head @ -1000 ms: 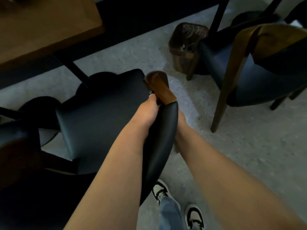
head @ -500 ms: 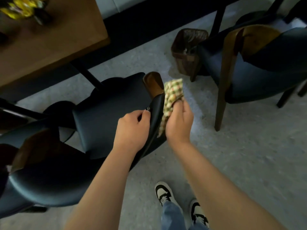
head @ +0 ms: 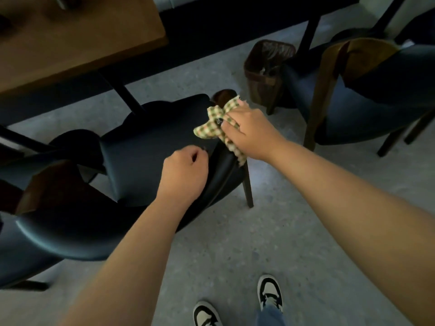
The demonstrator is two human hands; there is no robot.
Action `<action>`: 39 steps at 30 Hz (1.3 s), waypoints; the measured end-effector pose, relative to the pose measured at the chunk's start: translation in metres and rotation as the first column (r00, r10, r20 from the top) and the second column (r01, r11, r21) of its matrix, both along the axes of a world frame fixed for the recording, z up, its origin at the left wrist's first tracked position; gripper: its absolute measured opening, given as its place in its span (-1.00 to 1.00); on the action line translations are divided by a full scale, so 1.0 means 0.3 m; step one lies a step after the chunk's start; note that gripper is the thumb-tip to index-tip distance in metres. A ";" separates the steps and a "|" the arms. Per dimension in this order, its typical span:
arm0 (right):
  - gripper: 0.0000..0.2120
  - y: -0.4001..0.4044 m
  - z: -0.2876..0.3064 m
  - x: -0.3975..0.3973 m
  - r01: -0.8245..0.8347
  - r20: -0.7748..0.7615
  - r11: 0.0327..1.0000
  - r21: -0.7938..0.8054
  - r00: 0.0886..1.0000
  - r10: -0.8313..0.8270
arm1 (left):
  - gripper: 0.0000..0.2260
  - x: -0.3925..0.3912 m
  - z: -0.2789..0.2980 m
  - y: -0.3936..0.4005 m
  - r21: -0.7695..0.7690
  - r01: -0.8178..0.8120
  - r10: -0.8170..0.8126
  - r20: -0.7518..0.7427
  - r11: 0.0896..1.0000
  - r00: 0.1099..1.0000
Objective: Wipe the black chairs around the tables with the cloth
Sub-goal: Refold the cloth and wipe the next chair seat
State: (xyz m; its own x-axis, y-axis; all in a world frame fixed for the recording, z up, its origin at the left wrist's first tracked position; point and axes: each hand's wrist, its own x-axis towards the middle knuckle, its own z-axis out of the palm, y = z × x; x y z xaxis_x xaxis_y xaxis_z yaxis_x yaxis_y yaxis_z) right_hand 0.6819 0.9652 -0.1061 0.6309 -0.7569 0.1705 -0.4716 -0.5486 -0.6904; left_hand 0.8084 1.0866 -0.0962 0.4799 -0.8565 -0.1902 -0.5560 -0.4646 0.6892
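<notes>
On the top edge of the black chair beside the wooden table, the right hand grips the checked cloth, while the left hand, fingers curled, holds the chair's backrest

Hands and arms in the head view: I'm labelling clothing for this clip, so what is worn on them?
Both forearms are bare up to the frame edge; no sleeves, gloves, watch or bracelet show. The right hand has dark-painted fingernails, seen on the fingers over the checked cloth. A small dark spot at the left hand fingertips may be another painted nail, too small to tell. No rings are clearly visible.
</notes>
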 end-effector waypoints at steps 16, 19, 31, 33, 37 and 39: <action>-0.69 0.381 0.003 0.076 0.186 0.047 0.954 -0.233 0.983 -0.180 | -0.81 0.389 0.044 0.410 0.097 0.092 -0.117 0.299 0.991 0.947; -0.65 0.462 -0.007 0.103 0.230 0.086 0.936 -0.266 0.973 -0.215 | -0.79 0.398 0.031 0.409 0.108 0.092 -0.119 0.277 0.990 0.953; -0.73 0.660 -0.008 0.208 0.353 0.121 0.864 -0.359 0.935 -0.332 | -0.81 0.375 0.037 0.444 -0.197 0.016 0.056 0.357 0.980 0.932; -0.70 0.697 -0.004 0.227 0.344 0.095 0.870 -0.353 0.938 -0.332 | -0.81 0.379 0.033 0.444 -0.228 0.009 0.077 0.363 0.974 0.928; -0.72 0.756 -0.008 0.276 0.350 0.099 0.877 -0.330 0.936 -0.337 | -0.79 0.392 0.029 0.439 -0.235 0.043 0.057 0.402 0.971 0.914; -0.71 0.776 -0.016 0.294 0.377 0.111 0.864 -0.334 0.926 -0.361 | -0.71 0.410 0.029 0.439 -0.225 0.123 -0.039 0.346 0.967 0.937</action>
